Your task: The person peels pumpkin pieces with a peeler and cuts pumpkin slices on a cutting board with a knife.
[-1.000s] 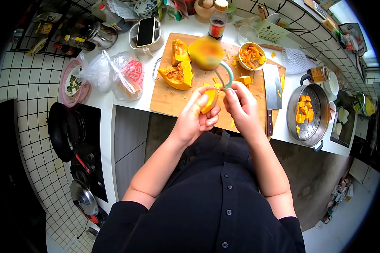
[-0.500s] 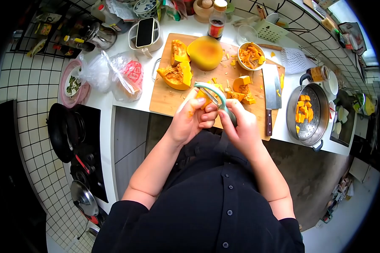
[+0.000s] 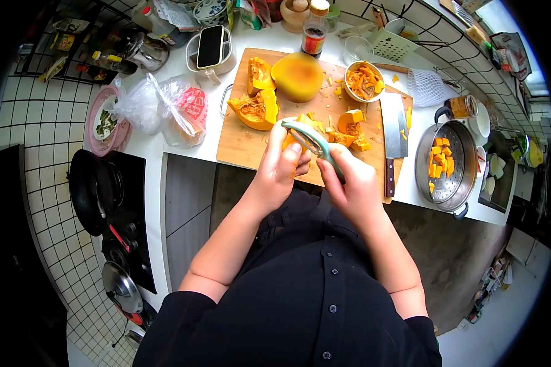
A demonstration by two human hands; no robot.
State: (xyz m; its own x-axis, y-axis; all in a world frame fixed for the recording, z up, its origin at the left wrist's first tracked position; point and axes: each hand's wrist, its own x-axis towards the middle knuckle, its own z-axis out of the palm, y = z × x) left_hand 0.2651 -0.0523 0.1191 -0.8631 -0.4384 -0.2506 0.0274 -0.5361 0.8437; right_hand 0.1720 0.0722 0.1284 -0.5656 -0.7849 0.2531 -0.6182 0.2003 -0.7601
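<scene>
My right hand (image 3: 350,174) is closed round the handle of a pale green peeler (image 3: 315,142). Its blade lies over a small pumpkin piece (image 3: 291,138), which the fingers of my left hand (image 3: 281,168) grip and mostly hide. Both hands are above the near edge of the wooden cutting board (image 3: 242,150). On the board are large pumpkin wedges (image 3: 257,111), a big rounded pumpkin part (image 3: 298,77), smaller cut pumpkin chunks (image 3: 351,127) and scattered bits of peel. A cleaver (image 3: 393,128) lies along the board's right side, its brown handle toward me.
A white bowl (image 3: 347,85) of pumpkin scraps stands at the board's far right. Further right, a steel steamer pot (image 3: 423,168) holds pumpkin cubes (image 3: 439,160). Plastic bags (image 3: 183,116) sit left of the board; a phone (image 3: 210,47) rests on a container. A sauce bottle (image 3: 314,30) stands behind.
My left hand has turned slightly, its thumb now more upright along the pumpkin piece. The peeler has tilted so its blade slot shows more. Everything else on the counter stays put.
</scene>
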